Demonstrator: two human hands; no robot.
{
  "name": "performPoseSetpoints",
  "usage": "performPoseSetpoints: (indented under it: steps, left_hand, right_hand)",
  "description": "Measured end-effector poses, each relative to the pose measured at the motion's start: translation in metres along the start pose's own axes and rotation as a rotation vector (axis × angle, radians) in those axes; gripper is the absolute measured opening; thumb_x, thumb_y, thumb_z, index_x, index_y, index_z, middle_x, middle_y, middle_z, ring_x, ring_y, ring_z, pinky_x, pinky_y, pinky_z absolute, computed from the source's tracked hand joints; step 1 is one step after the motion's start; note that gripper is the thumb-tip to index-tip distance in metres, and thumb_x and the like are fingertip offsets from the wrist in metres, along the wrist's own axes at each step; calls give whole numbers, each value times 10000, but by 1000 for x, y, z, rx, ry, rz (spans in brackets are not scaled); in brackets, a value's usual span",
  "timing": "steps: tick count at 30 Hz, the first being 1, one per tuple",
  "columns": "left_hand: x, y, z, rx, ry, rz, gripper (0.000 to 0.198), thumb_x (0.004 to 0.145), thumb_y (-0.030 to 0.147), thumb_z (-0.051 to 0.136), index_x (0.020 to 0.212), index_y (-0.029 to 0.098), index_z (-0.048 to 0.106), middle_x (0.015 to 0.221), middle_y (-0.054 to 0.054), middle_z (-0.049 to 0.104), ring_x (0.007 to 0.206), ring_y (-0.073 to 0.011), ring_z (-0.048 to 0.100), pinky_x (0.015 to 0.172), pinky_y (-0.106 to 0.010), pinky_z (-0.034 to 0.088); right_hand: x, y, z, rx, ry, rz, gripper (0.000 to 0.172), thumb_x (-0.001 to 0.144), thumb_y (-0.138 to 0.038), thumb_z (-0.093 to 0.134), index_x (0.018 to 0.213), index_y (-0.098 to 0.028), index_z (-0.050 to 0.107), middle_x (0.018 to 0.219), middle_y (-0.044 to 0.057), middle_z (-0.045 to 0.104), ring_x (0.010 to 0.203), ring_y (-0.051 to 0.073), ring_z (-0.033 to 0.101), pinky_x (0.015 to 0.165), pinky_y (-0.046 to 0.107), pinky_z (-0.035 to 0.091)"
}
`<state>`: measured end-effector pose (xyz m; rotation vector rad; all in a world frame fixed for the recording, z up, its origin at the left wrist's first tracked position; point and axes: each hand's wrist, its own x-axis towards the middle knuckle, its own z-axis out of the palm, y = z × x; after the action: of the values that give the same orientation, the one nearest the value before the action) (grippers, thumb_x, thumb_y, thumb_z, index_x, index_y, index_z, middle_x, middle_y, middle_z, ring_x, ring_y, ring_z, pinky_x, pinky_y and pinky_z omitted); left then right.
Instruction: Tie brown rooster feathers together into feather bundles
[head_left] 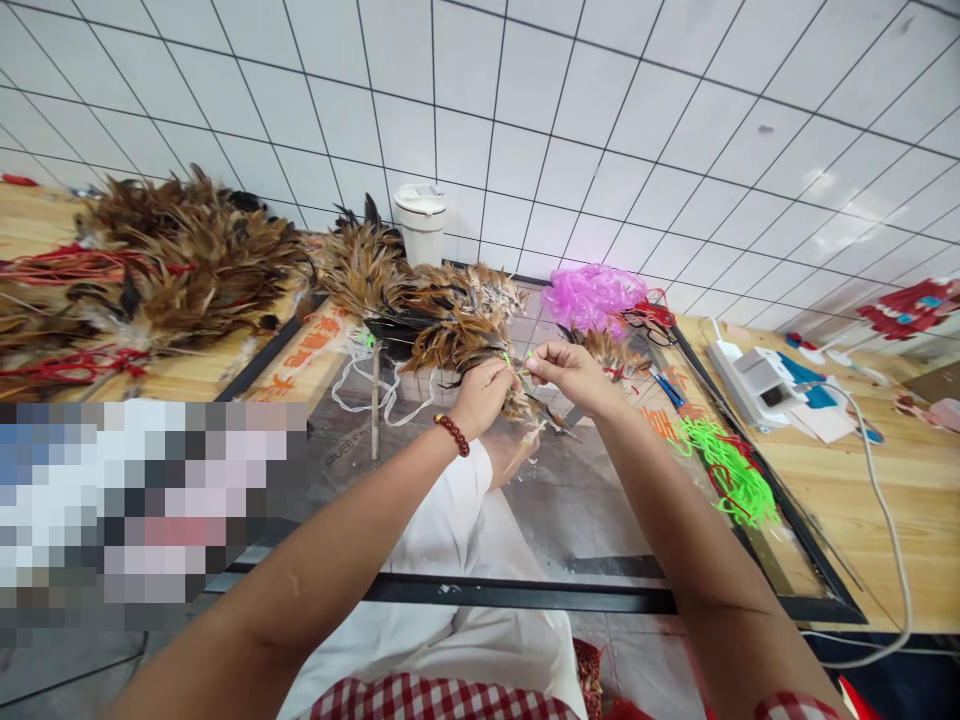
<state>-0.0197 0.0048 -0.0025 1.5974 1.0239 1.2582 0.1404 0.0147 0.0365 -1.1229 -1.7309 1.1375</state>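
— What lay on the pale wooden tabletop (900,480)?

— A black-framed glass panel (570,500) in the middle, and a wide heap of brown feathers (172,270) at the far left. Behind the hands were a crumpled pink plastic bundle (592,295) and a white lidded cup (421,222), which stood by the tiled wall. A tangle of neon green cords (724,470) lay to the right.

— And the hands?

— They were close together above the glass. The left hand (484,395) had its grip shut around a small bunch of brown feathers (526,408), and the right hand (574,375) had its grip pinched narrow on a thin green thread (510,359) just beside it.
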Motion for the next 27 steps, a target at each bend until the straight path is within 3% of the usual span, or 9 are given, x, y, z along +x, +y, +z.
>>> performPoseSetpoints:
  steps: [4, 8, 13, 20, 27]
  left_hand:
    - [4, -4, 2, -142, 64, -87, 242, 752, 263, 543, 547, 165, 625, 665, -22, 609, 718, -150, 543, 719, -259, 411]
    - [5, -6, 3, -260, 108, -149, 179, 681, 290, 655, 561, 159, 678, 774, -40, 648, 857, -177, 569, 792, -263, 423]
    - [5, -3, 1, -382, 81, -206, 171, 613, 311, 733, 599, 144, 697, 753, -35, 624, 743, -136, 546, 682, -235, 424]
    - [6, -6, 0, -146, 140, -53, 54, 605, 192, 710, 579, 151, 685, 746, -39, 641, 740, -126, 567, 708, -230, 430]
    - [4, -14, 6, -192, 91, -273, 59, 636, 195, 675, 644, 136, 676, 590, -27, 643, 546, -117, 576, 565, -229, 452]
  right_hand:
    - [-1, -2, 2, 26, -85, 0, 377, 691, -523, 688, 693, -166, 566, 631, -13, 569, 605, 104, 520, 629, 254, 439]
    - [-2, -3, -1, -4, -82, 16, 358, 704, -500, 682, 685, -167, 552, 628, -14, 564, 611, 108, 522, 640, 259, 434]
    - [-2, 3, -9, -81, -53, 9, 304, 739, -452, 641, 687, -169, 544, 621, -18, 548, 616, 115, 519, 645, 263, 420]
    - [3, 16, -15, -271, -50, 0, 248, 777, -401, 580, 707, -163, 571, 630, -11, 575, 619, 118, 505, 639, 255, 393]
    - [1, 18, -10, -428, -82, 12, 179, 741, -330, 601, 760, -153, 627, 617, -29, 558, 546, 87, 443, 549, 218, 342]
